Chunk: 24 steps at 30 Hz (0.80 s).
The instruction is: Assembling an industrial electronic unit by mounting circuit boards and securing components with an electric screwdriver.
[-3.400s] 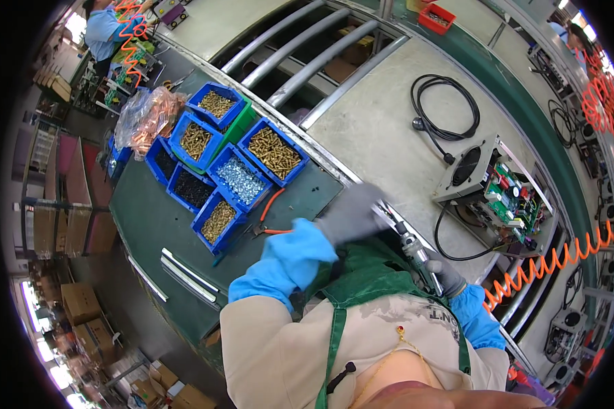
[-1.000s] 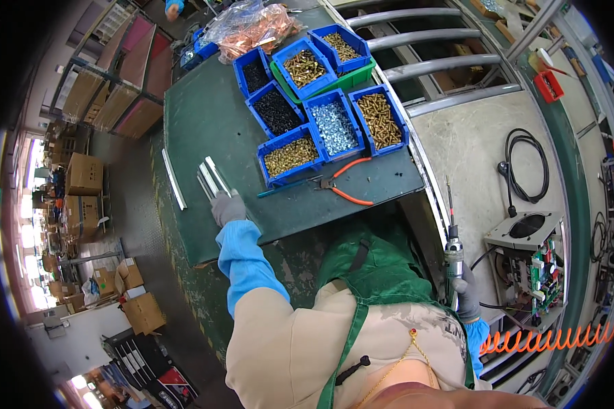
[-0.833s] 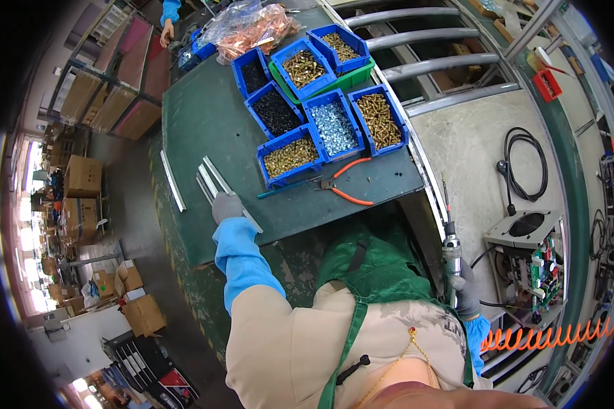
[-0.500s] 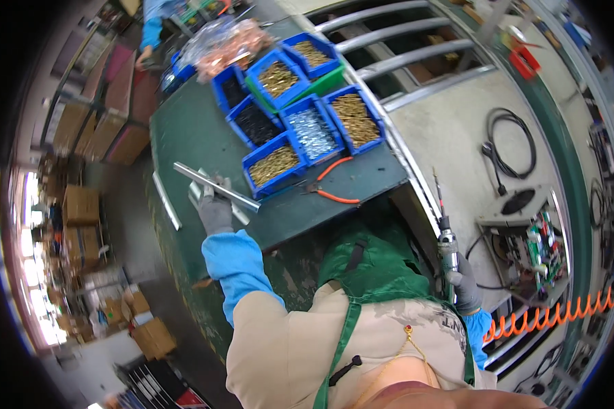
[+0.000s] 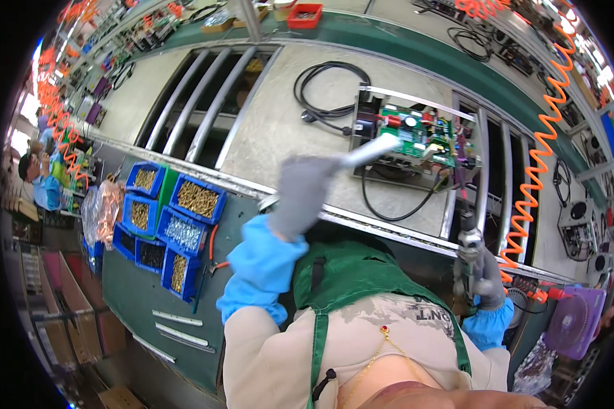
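My left hand [image 5: 305, 194], in a grey glove and smeared by motion, is closed around a silver metal strip [image 5: 374, 148]. The strip's far end overlaps the left part of an open metal chassis [image 5: 396, 172] with a green circuit board [image 5: 416, 126]; whether they touch I cannot tell. On the right, my gloved right hand [image 5: 488, 281] grips a power screwdriver [image 5: 469, 247] upright, its bit pointing up beside the chassis's right side. A black power cable [image 5: 314, 85] lies coiled to the left of the chassis.
Blue bins [image 5: 183, 230] of screws stand on the green bench [image 5: 129, 290] at left. Orange-handled pliers [image 5: 213, 247] and several metal strips [image 5: 184, 337] lie there too. An orange coiled hose [image 5: 525, 204] hangs at right. Roller bars [image 5: 208, 105] flank the pale work board. Another person [image 5: 46, 187] is at far left.
My view has swung right toward the chassis. My left hand has carried a metal strip from the green bench up to the chassis. The screwdriver stays in my right hand.
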### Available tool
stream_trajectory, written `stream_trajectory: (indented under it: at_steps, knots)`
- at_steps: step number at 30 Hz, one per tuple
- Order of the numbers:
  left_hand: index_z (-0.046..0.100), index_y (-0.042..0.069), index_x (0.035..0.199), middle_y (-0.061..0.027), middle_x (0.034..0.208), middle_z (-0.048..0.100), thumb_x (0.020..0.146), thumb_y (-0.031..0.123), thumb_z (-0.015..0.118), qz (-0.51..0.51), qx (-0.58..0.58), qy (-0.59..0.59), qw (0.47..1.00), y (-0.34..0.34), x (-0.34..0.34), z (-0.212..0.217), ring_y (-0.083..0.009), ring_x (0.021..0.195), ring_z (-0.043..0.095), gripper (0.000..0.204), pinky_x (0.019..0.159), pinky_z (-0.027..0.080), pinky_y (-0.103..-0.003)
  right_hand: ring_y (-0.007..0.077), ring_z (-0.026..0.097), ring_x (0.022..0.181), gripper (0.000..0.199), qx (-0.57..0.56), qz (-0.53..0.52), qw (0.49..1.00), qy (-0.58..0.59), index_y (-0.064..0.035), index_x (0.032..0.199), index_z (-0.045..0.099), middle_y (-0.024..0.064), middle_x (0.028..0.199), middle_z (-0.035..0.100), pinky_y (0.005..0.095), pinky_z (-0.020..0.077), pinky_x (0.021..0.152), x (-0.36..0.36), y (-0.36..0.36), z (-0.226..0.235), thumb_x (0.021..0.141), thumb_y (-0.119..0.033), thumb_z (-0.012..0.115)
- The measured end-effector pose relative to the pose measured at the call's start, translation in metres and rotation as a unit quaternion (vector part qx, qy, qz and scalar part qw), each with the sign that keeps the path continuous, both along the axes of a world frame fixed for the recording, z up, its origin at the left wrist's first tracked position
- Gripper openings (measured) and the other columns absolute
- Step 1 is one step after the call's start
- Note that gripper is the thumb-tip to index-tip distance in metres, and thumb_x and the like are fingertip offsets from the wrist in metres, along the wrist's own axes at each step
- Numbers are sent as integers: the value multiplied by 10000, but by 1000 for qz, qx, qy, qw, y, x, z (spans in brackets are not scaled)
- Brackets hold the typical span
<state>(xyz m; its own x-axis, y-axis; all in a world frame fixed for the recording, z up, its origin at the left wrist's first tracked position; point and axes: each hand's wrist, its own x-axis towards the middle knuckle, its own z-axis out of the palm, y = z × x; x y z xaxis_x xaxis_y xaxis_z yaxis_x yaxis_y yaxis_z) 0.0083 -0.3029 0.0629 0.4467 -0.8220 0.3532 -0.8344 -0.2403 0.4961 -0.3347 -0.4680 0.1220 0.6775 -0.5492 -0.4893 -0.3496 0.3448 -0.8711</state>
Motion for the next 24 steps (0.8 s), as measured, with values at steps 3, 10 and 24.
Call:
stream_trajectory:
  at_steps: [3,10,24]
  knots:
    - [650,287,1084,28,917,636,804,123,587,-77,-34,-194,977,-89,-66,31,-193,906,589,330,997,304,-586,158,574,561,686,0,-33,998,-54,-16,1089,536,96,763,589,259,455,482,-44,-1,-2,508,-310,747]
    - [644,299,1069,-6,852,600,854,182,560,-79,13,-183,980,-168,-77,17,-219,920,574,259,1015,275,-582,168,621,574,781,76,-97,990,-62,-11,1122,507,94,798,617,252,498,500,-80,9,-17,428,-245,777]
    - [627,304,1114,-18,968,582,846,210,594,-81,70,-192,976,-170,-57,11,-229,947,576,286,826,387,-444,140,596,576,779,105,-85,988,-75,-17,1137,492,83,788,607,231,471,499,-67,7,-35,477,-308,787]
